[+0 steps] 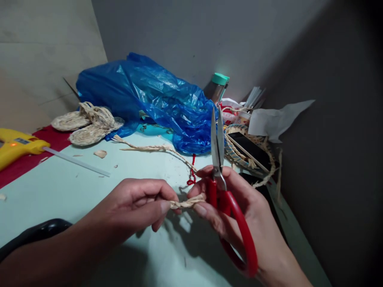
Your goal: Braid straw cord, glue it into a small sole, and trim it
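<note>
My left hand (140, 203) pinches one end of a short straw braid (186, 203) between thumb and forefinger. My right hand (239, 211) pinches the braid's other end and also holds red-handled scissors (220, 159), whose steel blades point upward and are nearly closed. Both hands hover just above a pale green table (89, 187). A longer straw braid (149, 148) lies on the table beyond the hands, with a small red cord (192, 171) near it.
A blue plastic bag (149, 95) lies at the back. Woven straw pieces (89, 121) sit left of it. A yellow glue gun (18, 145) with a glue stick is at far left. A straw basket (248, 151) with a phone, a teal-capped bottle (217, 85) and white paper stand right.
</note>
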Demonstrator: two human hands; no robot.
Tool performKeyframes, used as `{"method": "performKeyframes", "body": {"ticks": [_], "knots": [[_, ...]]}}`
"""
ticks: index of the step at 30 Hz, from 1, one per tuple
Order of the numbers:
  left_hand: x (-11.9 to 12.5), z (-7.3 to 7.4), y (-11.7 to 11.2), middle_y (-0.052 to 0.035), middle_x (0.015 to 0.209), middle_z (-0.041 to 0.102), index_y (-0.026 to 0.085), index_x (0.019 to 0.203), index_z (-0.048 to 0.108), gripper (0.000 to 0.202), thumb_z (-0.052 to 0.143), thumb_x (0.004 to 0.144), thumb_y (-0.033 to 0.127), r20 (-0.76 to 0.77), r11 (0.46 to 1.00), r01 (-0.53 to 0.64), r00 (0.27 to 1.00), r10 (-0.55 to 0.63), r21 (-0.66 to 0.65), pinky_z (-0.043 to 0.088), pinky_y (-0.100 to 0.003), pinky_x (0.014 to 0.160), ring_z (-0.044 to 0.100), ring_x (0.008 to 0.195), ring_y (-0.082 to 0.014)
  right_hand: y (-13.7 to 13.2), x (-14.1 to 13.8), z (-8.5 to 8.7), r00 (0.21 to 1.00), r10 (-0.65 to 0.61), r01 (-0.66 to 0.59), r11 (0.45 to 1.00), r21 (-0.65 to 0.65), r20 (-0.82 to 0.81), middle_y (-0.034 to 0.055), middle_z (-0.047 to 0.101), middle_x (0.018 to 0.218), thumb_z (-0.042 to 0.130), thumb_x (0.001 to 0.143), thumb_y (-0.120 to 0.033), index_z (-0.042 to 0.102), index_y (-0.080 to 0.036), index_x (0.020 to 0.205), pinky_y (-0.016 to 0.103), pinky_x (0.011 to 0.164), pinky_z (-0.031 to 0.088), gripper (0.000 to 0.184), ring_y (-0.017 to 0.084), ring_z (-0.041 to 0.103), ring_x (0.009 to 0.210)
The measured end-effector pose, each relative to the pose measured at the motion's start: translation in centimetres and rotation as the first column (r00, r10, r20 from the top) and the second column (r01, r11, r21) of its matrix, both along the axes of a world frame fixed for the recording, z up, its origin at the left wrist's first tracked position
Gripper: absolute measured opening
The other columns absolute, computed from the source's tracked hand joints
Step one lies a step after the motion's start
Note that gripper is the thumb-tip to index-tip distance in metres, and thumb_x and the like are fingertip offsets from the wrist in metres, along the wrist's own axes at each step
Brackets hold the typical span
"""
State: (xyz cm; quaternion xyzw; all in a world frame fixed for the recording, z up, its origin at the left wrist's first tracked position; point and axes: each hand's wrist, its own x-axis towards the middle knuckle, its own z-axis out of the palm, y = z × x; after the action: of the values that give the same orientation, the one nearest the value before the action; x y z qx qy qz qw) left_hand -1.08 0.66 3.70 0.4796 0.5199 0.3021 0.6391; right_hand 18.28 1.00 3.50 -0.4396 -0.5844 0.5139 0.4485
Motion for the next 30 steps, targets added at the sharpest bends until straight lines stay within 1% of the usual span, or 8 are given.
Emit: {"method": "performKeyframes", "body": {"ticks": [7, 10, 14, 18, 22, 25, 28, 30], "knots": [[0.6, -0.7, -0.5, -0.0018, 0.075, 0.067, 0.019, 0.081, 0.071, 0.015, 0.075, 0.072, 0.031, 0.060, 0.998, -0.016, 0.998, 0.013, 0.059, 0.044, -0.023, 0.058, 0.058, 0.064, -0.0145, -0.4, -0.7, 0.0, 1.000, -0.012, 0.012, 1.000, 0.002, -0.003, -0.0040, 0.064, 0.071, 0.081, 0.072, -0.019, 0.064, -0.022, 0.094, 0.017, 0.052, 0.052, 0.029, 0.011, 0.065, 0.062], [0.7, -0.8, -0.5, 0.0015, 0.066, 0.064, 0.017, 0.080, 0.067, 0.015, 0.075, 0.074, 0.029, 0.125, 1.000, -0.030, 0.992, 0.030, 0.001, 0.042, -0.021, 0.053, 0.055, 0.052, -0.0096, -0.8, -1.0, -0.1, 1.000, 0.016, -0.016, 1.000, 0.023, -0.021, -0.0044, 0.062, 0.070, 0.082, 0.070, -0.017, 0.064, -0.021, 0.095, 0.016, 0.051, 0.051, 0.031, 0.012, 0.065, 0.064], [0.4, -1.0, -0.2, 0.0012, 0.064, 0.065, 0.015, 0.080, 0.065, 0.015, 0.073, 0.079, 0.028, 0.159, 0.997, -0.075, 0.985, 0.072, 0.008, 0.031, -0.016, 0.045, 0.043, 0.047, -0.0046, -0.8, -1.2, -0.6, 0.999, -0.038, 0.039, 0.999, 0.031, -0.033, -0.0021, 0.067, 0.076, 0.082, 0.073, -0.022, 0.063, -0.022, 0.100, 0.019, 0.059, 0.056, 0.033, 0.012, 0.067, 0.067], [0.3, -1.2, 0.0, 0.0028, 0.061, 0.064, 0.016, 0.081, 0.065, 0.012, 0.074, 0.078, 0.024, 0.196, 0.996, -0.088, 0.977, 0.087, -0.002, 0.029, -0.014, 0.045, 0.042, 0.047, -0.0036, -0.3, -0.9, -0.7, 0.998, -0.058, 0.058, 0.998, 0.026, -0.006, 0.0030, 0.072, 0.084, 0.081, 0.074, -0.033, 0.062, -0.023, 0.100, 0.026, 0.062, 0.059, 0.034, 0.016, 0.070, 0.069], [0.0, -1.5, 0.1, 0.0014, 0.067, 0.069, 0.017, 0.079, 0.063, 0.010, 0.072, 0.079, 0.023, 0.230, 0.994, -0.105, 0.967, 0.106, -0.018, 0.031, -0.014, 0.045, 0.042, 0.045, -0.0029, 0.2, 0.2, -0.2, 0.982, 0.004, 0.005, 0.999, -0.048, 0.188, 0.0020, 0.071, 0.082, 0.077, 0.077, -0.041, 0.062, -0.022, 0.099, 0.024, 0.056, 0.053, 0.033, 0.015, 0.065, 0.064], [-0.3, -1.6, 0.3, 0.0017, 0.067, 0.068, 0.018, 0.079, 0.063, 0.009, 0.072, 0.079, 0.020, 0.288, 0.991, -0.129, 0.949, 0.131, -0.025, 0.030, -0.015, 0.045, 0.042, 0.045, -0.0035, 0.4, 1.4, -0.4, 0.840, 0.000, -0.034, 0.998, 0.052, 0.543, -0.0018, 0.064, 0.069, 0.067, 0.085, -0.038, 0.062, -0.022, 0.094, 0.023, 0.052, 0.044, 0.019, 0.013, 0.055, 0.056], [-0.6, -1.5, 0.4, 0.0007, 0.066, 0.067, 0.017, 0.080, 0.064, 0.008, 0.072, 0.080, 0.020, 0.350, 0.992, -0.126, 0.928, 0.128, -0.031, 0.026, -0.015, 0.044, 0.040, 0.045, -0.0034, 0.4, 2.2, -1.4, 0.546, -0.002, -0.160, 0.981, 0.106, 0.838, 0.0003, 0.062, 0.072, 0.057, 0.089, -0.027, 0.059, -0.021, 0.093, 0.026, 0.050, 0.038, 0.007, 0.014, 0.051, 0.055], [-0.7, -1.4, 0.4, -0.0002, 0.066, 0.067, 0.017, 0.082, 0.065, 0.008, 0.072, 0.081, 0.021, 0.382, 0.992, -0.122, 0.916, 0.121, -0.023, 0.025, -0.016, 0.045, 0.037, 0.045, -0.0029, 0.2, 2.5, -2.0, 0.388, 0.001, -0.249, 0.963, 0.104, 0.922, 0.0044, 0.064, 0.083, 0.053, 0.088, -0.020, 0.058, -0.021, 0.096, 0.029, 0.055, 0.041, 0.010, 0.018, 0.057, 0.063]]}}
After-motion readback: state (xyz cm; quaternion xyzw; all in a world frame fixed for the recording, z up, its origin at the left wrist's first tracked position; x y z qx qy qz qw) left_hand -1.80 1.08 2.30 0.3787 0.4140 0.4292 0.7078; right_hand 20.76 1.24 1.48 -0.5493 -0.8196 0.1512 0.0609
